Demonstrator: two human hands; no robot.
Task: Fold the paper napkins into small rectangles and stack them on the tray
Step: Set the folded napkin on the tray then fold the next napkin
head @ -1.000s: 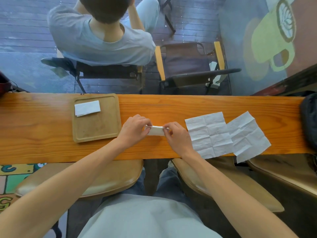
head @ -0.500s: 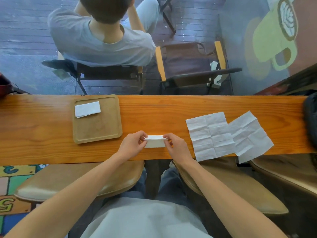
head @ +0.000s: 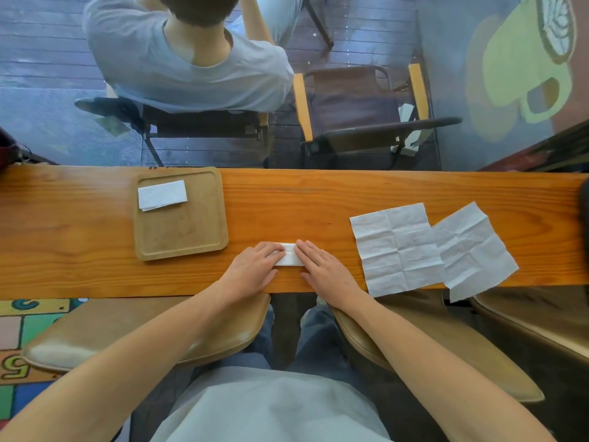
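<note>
A small folded white napkin (head: 289,254) lies on the wooden counter (head: 63,237) near its front edge. My left hand (head: 255,269) lies flat on its left end and my right hand (head: 325,266) flat on its right end; only its middle shows. A square wooden tray (head: 181,231) sits to the left, with one folded napkin (head: 162,195) in its far left corner. Two unfolded creased napkins, one nearer (head: 396,248) and one further right (head: 475,252), lie to the right, overlapping and hanging over the front edge.
Beyond the counter is a window; a person in a grey shirt (head: 188,59) sits outside with their back to me beside an empty chair (head: 360,103). Padded stool seats (head: 143,333) stand under the counter's front edge. A dark object (head: 585,218) is at the far right.
The hands pinched the folded napkin by its ends; now both lie flat, palms down, pressing it onto the counter.
</note>
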